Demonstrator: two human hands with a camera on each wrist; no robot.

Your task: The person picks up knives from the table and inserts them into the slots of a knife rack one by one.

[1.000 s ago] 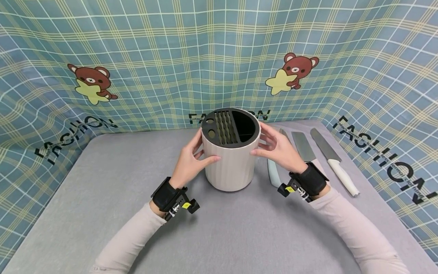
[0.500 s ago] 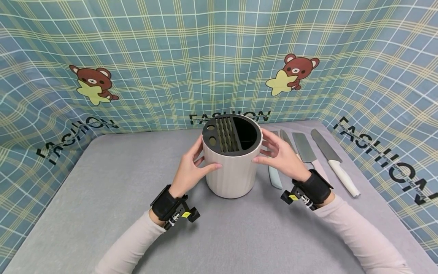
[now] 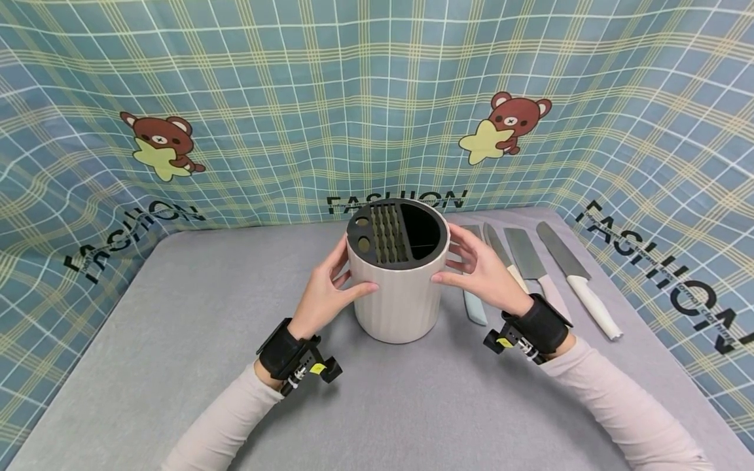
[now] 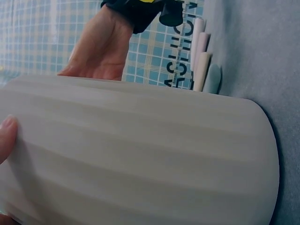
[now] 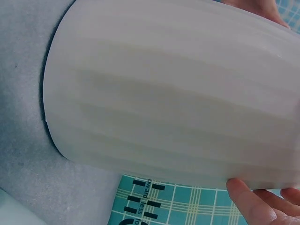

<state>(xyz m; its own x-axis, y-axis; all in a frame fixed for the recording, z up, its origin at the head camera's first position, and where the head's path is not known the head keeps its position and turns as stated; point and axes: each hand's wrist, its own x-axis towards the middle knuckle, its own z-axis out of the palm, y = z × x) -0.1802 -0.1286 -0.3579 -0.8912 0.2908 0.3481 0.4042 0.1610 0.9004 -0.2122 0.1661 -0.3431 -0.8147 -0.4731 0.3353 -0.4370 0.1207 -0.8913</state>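
Note:
A white, ribbed, round knife block (image 3: 398, 304) stands upright on the grey cloth in the middle of the head view. Its black top (image 3: 396, 252) has two round holes, a row of wavy slots and a half-round compartment. My left hand (image 3: 324, 288) grips the block's left side near the rim, thumb at the front. On the opposite side my right hand (image 3: 483, 271) holds it the same way, fingers reaching behind. The block's pale wall (image 4: 150, 150) fills most of the left wrist view, and the wall (image 5: 173, 108) fills the right wrist view too.
Several knives lie right of the block: one with a light blue handle (image 3: 474, 309), a cream-handled one partly hidden by my right hand, a cleaver (image 3: 524, 252) with a pink handle, and a white-handled chef's knife (image 3: 591, 306). A checked curtain (image 3: 283, 118) rises behind.
Both hands have brought the knife block slightly toward me over the past second, uncovering more of the knives. Between half a second ago and now it has barely moved.

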